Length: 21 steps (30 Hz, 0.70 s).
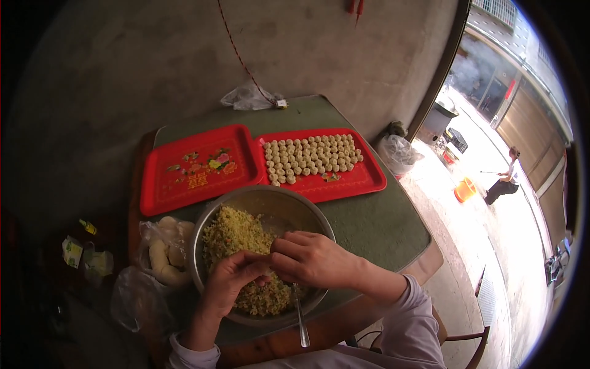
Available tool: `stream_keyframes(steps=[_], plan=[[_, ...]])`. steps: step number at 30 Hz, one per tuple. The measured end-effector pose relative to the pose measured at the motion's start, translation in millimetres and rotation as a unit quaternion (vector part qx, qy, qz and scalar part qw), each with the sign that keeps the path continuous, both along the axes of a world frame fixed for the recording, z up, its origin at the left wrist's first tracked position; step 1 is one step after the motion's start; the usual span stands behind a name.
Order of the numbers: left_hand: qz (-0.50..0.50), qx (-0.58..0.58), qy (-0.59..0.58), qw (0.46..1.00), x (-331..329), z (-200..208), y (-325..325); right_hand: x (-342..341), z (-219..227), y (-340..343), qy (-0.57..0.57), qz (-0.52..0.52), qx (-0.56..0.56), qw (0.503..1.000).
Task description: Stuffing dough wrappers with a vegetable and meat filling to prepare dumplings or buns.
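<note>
Steel bowl [212, 229] sits at the near edge of a green-topped table [375, 224], w/ yellowish rice-and-veg filling [236, 237] heaped mostly on its left side; right side of the bowl's inner wall is bare metal. Head view, only one given.

Both hands meet over the filling, fingertips touching each other. Left hand [228, 281] comes up from the lower edge, fingers curled & pinched round something small btwn the two hands; can't tell what, it's hidden. Right hand [314, 258] reaches in from the right, fingers bent down & pinching at the same spot, not spread flat.

Metal spoon [300, 321] lies w/ its handle over the bowl's near rim, pointing toward the person; its head is under the right hand, out of sight.

Behind the bowl, 2 red trays side by side, touching. Left tray [163, 190] has only a printed flower pattern on it. Right tray [362, 178] holds rows of small pale round balls [312, 157], packed tight across its far half; near strip bare.

Left of the bowl, just beside it: clear plastic bag [147, 237] w/ pale dough pieces [161, 258] inside. Another clear bag [246, 98] at the table's far edge, contents unclear.
</note>
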<state>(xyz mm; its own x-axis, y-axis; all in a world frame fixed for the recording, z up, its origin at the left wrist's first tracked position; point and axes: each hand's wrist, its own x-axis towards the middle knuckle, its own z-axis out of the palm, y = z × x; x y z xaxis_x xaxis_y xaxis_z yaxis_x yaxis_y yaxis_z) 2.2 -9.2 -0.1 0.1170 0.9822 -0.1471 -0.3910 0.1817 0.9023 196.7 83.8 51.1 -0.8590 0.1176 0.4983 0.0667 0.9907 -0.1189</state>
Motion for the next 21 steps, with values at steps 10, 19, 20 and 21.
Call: stream_keyframes(steps=[10, 19, 20, 21], plan=[[0.059, 0.055, 0.011, 0.997, 6.6, -0.1, 0.2, -6.4, -25.9, -7.1, 0.116, -0.083, -0.214, 0.966], [0.046, 0.056, -0.001, 0.997, 5.1, -4.1, 2.0, -1.1, -22.4, -2.4, 0.082, -0.066, -0.161, 0.981], [0.033, 0.059, 0.001, 0.998, 3.8, -4.8, 2.1, -1.3, -21.2, -0.8, 0.067, -0.055, -0.114, 0.99], [0.034, 0.059, 0.002, 0.998, 2.9, -2.2, 1.7, -1.1, -16.8, 0.6, 0.067, -0.055, -0.115, 0.99]])
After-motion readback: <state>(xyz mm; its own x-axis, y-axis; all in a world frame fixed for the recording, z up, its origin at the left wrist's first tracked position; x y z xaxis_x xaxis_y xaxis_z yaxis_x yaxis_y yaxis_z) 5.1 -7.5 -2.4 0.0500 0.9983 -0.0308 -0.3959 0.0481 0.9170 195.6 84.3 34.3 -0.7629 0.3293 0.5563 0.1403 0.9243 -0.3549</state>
